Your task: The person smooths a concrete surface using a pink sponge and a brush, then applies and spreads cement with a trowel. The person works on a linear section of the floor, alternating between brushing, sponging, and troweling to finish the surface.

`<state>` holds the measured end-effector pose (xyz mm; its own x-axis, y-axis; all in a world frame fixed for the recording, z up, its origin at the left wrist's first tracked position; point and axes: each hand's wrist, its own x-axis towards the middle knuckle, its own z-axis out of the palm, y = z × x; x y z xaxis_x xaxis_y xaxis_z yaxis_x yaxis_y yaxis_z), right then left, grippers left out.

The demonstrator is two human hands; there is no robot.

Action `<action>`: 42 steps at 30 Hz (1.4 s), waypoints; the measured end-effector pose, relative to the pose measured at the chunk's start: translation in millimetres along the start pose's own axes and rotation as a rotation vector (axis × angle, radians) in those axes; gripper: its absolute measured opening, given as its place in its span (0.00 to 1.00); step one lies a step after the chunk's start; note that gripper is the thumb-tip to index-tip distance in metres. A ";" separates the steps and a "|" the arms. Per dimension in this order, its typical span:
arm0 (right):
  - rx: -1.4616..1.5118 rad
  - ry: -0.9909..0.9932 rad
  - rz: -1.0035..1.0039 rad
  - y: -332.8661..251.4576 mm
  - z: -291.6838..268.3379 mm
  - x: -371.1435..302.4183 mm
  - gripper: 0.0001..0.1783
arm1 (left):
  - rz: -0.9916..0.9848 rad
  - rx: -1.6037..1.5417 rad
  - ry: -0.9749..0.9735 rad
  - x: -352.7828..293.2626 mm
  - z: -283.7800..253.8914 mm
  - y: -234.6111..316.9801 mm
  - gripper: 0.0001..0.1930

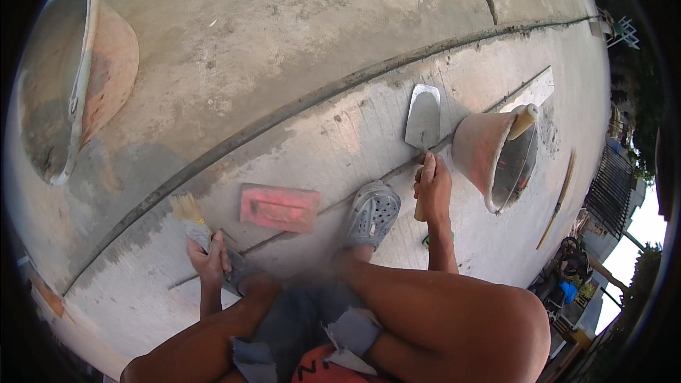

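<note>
My left hand [208, 261] is closed around a paintbrush [190, 214] with pale bristles, which point away from me toward the dark groove in the concrete. In my right hand [433, 188] is the handle of a trowel [424, 116]; its flat metal blade looks smeared with grey cement and lies out ahead of the fist. Between the hands, a worn red float [279, 207] rests on the concrete. Just right of the trowel is a bucket [488, 147], its mouth turned to the right, with a wooden handle [523, 122] sticking out at the rim.
A larger bucket [113, 64] stands at the far left. The dark groove [312, 101] curves across the concrete. My grey clog [374, 213] is planted between float and trowel. A thin stick [557, 198] lies at the right, with a parked motorbike [567, 262] beyond it.
</note>
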<state>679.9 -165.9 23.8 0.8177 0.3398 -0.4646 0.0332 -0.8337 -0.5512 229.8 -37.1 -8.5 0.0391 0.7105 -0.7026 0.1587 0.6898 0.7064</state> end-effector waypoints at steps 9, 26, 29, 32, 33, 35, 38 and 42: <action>0.078 0.117 -0.070 -29.3 -3.7 88.5 0.24 | -0.009 0.001 -0.017 -1.8 7.7 12.9 0.16; -0.062 0.025 -0.058 -14.9 -11.9 47.0 0.23 | -0.047 -0.011 -0.010 -1.6 3.3 9.7 0.17; -0.040 0.052 -0.084 -11.7 -10.4 46.3 0.23 | -0.049 -0.016 -0.011 0.2 2.5 7.2 0.18; -0.007 0.106 -0.096 -15.5 -8.0 65.8 0.24 | -0.031 -0.026 -0.035 -0.9 4.9 12.4 0.18; 0.011 0.122 -0.093 -18.8 -7.8 75.4 0.24 | -0.031 -0.017 -0.034 -0.9 4.2 11.7 0.18; 0.024 0.112 -0.092 -25.0 -9.3 91.4 0.24 | -0.027 -0.001 -0.028 0.0 3.2 10.3 0.18; 0.008 0.097 -0.092 -33.4 -12.4 104.2 0.24 | -0.023 -0.016 -0.032 -1.2 3.9 10.5 0.18; -0.075 0.067 -0.100 -28.0 -11.8 103.3 0.25 | -0.027 -0.020 -0.045 0.4 2.5 8.3 0.18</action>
<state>770.2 -112.6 -0.7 0.8449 0.3947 -0.3610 0.1570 -0.8282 -0.5379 233.7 -31.5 -3.1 0.0798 0.6847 -0.7244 0.1403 0.7118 0.6882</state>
